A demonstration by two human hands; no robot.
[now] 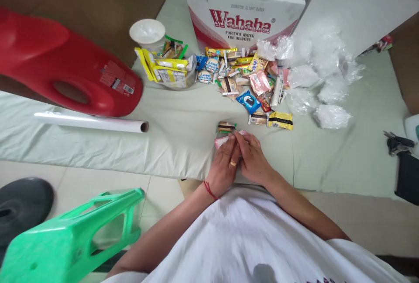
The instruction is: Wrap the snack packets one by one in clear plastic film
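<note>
Close to the table's front edge, my left hand (225, 163) and my right hand (253, 156) meet over a pink-and-white snack packet (221, 141). The fingers of both hands are closed and pressed down on it, hiding most of the packet. A red string circles my left wrist, and a ring is on that hand. Just beyond my fingertips lies a wrapped biscuit (225, 127) with a dark band and green edges; it appears to touch the pink-and-white packet.
Behind my hands spreads a pile of wrapped snacks (260, 81), with crumpled clear plastic (303, 78) to its right. A clear tub (188, 81) holds more packets. Leftward are a red jug (126, 71) and a white roll (88, 121). A green stool (49, 239) stands below.
</note>
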